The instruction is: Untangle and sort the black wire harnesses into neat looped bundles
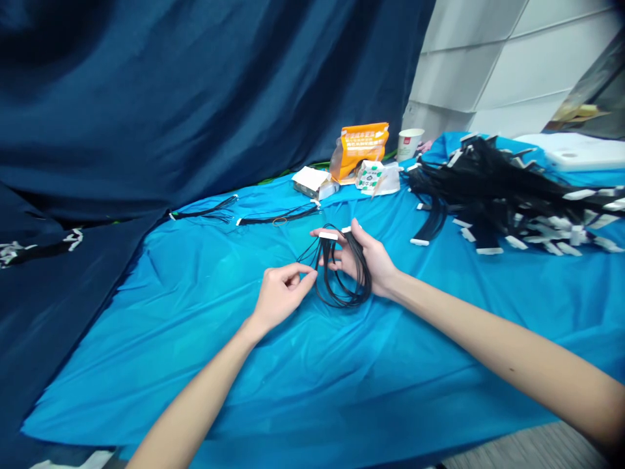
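A black wire harness point(342, 296) with white connectors hangs in a loose loop above the blue cloth. My right hand point(368, 260) is closed around the top of the loop, thumb up, with one white connector point(327, 236) lying over its fingers. Thin strands stick out to the left of that connector. My left hand point(288, 290) pinches at the left side of the loop, thumb and index finger together on a black wire. The tips of some right-hand fingers are partly hidden behind the wires.
Blue cloth point(205, 352) covers the table. A large pile of black harnesses point(488, 189) lies at the right. Two harnesses, one a black harness point(278, 216) near a rubber band, lie at the back. Behind are a small box point(312, 182), an orange bag point(361, 150) and a paper cup point(409, 143).
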The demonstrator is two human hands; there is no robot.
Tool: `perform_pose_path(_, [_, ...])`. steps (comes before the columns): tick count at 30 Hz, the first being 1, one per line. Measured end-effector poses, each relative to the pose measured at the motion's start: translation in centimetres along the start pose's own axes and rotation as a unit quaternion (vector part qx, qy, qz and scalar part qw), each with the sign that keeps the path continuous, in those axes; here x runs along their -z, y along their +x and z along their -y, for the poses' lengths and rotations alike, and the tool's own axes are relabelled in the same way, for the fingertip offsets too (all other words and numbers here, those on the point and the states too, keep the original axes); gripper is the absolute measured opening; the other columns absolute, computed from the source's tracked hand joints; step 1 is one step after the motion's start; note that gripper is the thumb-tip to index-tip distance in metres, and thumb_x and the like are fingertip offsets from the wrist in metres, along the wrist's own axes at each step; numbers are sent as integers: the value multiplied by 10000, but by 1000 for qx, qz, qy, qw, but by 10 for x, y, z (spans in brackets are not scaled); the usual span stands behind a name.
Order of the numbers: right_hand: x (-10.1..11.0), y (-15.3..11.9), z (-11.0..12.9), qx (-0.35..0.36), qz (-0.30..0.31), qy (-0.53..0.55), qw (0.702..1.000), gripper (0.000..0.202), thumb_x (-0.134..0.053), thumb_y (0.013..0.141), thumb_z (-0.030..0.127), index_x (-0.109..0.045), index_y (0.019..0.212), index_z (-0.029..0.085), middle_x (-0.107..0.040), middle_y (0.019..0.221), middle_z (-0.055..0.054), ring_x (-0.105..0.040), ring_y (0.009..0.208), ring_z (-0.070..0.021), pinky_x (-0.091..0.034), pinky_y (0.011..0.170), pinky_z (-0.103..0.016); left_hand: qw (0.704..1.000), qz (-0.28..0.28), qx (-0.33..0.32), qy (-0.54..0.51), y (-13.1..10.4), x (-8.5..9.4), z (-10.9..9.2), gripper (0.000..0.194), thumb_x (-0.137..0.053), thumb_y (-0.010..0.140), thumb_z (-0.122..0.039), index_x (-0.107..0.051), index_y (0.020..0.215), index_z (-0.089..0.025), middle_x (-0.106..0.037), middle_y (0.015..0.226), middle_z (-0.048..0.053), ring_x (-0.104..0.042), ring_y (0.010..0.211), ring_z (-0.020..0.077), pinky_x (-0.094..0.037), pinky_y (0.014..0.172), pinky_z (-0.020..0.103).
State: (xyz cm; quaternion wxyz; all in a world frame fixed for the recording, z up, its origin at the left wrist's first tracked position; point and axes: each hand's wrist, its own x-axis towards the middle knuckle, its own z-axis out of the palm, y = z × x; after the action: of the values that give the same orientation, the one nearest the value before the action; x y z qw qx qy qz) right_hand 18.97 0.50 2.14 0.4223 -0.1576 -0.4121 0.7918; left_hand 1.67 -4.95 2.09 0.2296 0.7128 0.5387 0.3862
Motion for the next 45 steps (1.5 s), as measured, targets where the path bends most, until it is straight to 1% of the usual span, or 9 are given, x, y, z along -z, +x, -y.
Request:
perform_pose_path(4, [0, 0, 0, 4, -9, 0, 1000, 460, -379, 876, 532, -640, 985, 169, -614, 1058, -71, -583, 682, -141, -432, 535, -231, 1000, -18, -14, 11, 0, 0, -1, 262, -554, 780, -345, -684, 718, -126, -304, 428, -68, -263, 425, 54, -249, 468, 209])
perform_pose_path(8, [-1, 0, 1, 9, -17, -5, 1000, 453, -395, 869, 535, -642, 988, 174, -619, 1040, -71, -587, 693, -151, -432, 532, -238, 999, -42, -18, 14, -1, 1, -3, 228, -596, 755, -346, -686, 816, -145, -268, 430, -86, -245, 414, 52, -239, 466, 205])
perform_pose_path(12, [-2, 0, 2, 4, -36, -29, 999, 498, -355, 870, 564, -634, 1013, 177, -632, 955, -81, -584, 680, -161, -432, 528, -248, 999, -30, -10, -1, -1, 2, -4, 226, -616, 741, -356, -679, 817, -153, -253, 439, -89, -228, 417, 54, -216, 456, 207])
perform_pose_path(15, [-3, 0, 2, -1, -43, -40, 998, 535, -335, 864, 592, -626, 1030, 175, -627, 979, -83, -584, 688, -164, -432, 527, -248, 1000, -22, -3, -7, -1, 1, -4, 231, -615, 739, -369, -671, 784, -149, -249, 438, -89, -221, 420, 55, -215, 459, 210])
perform_pose_path(28, [-1, 0, 0, 7, -20, -21, 1000, 477, -400, 854, 571, -642, 991, 183, -641, 923, -68, -601, 703, -163, -442, 536, -243, 999, 1, 24, -33, 0, -2, -1, 229, -602, 745, -357, -665, 769, -139, -254, 443, -83, -222, 433, 55, -214, 466, 212])
perform_pose_path(35, [-4, -1, 0, -2, -30, -26, 999, 494, -355, 873, 561, -630, 1023, 178, -619, 1037, -73, -594, 707, -157, -433, 534, -240, 998, 3, 45, -49, 0, -1, -3, 208, -604, 737, -344, -627, 727, -137, -257, 441, -84, -219, 438, 54, -200, 460, 212])
perform_pose_path(38, [-4, -1, 0, -6, -39, -35, 999, 511, -347, 870, 571, -623, 1049, 180, -614, 1072, -76, -592, 706, -157, -435, 526, -239, 994, 3, 72, -85, 1, 0, -4, 210, -608, 730, -348, -607, 724, -138, -258, 448, -84, -216, 439, 53, -185, 453, 212])
perform_pose_path(41, [-3, -1, 1, -3, -36, -35, 999, 510, -363, 865, 572, -623, 1059, 178, -619, 1066, -78, -599, 706, -154, -431, 519, -233, 981, 8, 109, -158, 2, 1, -5, 233, -608, 728, -371, -572, 726, -140, -264, 463, -84, -223, 436, 48, -167, 446, 208])
perform_pose_path(45, [-2, 0, 1, 5, -31, -31, 999, 501, -373, 862, 572, -623, 1052, 182, -609, 1086, -74, -600, 704, -152, -437, 533, -238, 940, 46, 180, -287, 4, 3, -7, 256, -620, 716, -382, -526, 760, -149, -267, 484, -88, -210, 424, 36, -142, 429, 194])
